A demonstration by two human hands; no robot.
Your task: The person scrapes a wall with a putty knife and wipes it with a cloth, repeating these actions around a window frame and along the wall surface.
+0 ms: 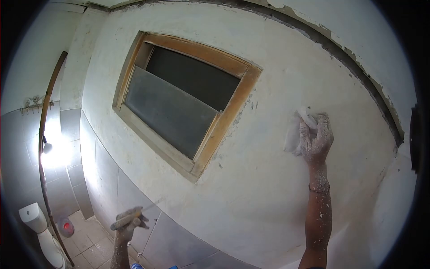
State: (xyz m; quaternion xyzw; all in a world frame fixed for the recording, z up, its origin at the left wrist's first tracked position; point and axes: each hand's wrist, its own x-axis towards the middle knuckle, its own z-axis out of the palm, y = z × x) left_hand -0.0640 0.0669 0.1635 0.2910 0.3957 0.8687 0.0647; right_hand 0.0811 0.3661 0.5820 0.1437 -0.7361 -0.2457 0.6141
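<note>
Right hand [317,140] closed round white-smeared tool [306,117] at wall [251,193], left hand [126,232] curled about slim tool [124,219]; both likely light, stiff, best held mid-length.

White object [307,118] in right hand [317,140], apparently part-hidden

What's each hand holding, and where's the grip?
Right hand: a white, dusty piece, apparently pinched near one edge. Left hand: a slim tool, seemingly by its handle.
</note>
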